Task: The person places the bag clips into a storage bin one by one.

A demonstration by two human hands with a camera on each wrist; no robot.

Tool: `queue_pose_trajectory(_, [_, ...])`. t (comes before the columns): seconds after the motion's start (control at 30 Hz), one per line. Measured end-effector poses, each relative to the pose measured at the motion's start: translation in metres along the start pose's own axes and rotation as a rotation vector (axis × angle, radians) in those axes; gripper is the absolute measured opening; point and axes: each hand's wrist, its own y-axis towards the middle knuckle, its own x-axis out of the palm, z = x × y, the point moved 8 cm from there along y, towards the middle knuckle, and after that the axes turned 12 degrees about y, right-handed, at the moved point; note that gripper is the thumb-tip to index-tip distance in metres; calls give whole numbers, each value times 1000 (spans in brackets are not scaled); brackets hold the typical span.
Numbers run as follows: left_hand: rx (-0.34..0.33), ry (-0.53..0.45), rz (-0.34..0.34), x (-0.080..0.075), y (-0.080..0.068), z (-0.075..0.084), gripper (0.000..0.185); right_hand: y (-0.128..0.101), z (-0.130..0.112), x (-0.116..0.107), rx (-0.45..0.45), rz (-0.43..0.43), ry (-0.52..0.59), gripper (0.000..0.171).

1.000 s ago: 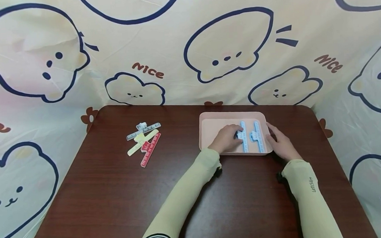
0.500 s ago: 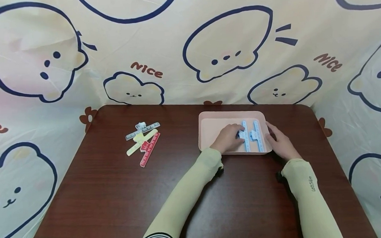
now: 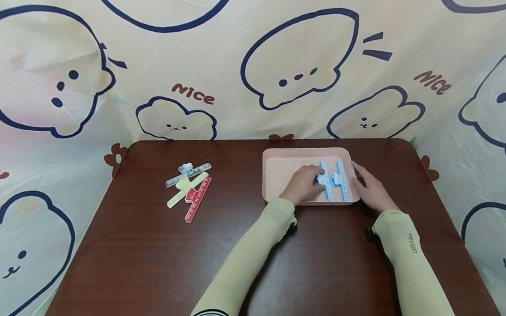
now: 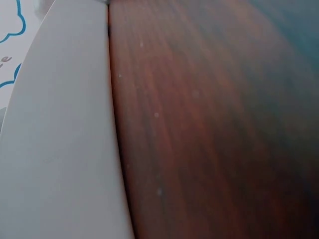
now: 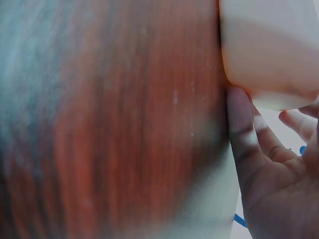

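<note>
Nearest, two sleeved arms reach to a pink tray (image 3: 279, 159) on a dark wooden table (image 3: 155, 270). Inside the tray, the left hand (image 3: 301, 184) curls its fingers on a blue ruler clip (image 3: 324, 180); a second blue clip (image 3: 340, 179) lies just right of it. The right hand (image 3: 370, 189) rests relaxed fingers against the tray's right wall. The light tray could likely skid if that bracing slips. Well left of the tray lie grey, yellow and red clips (image 3: 190, 191). Behind, a cartoon-bear cloth (image 3: 299, 63) hangs.
</note>
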Motion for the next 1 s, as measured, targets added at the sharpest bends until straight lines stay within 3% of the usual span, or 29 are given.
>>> queue_pose_trajectory(1.0, [46, 26, 11, -2, -2, 1, 52, -1, -1, 0, 14, 1, -2, 64])
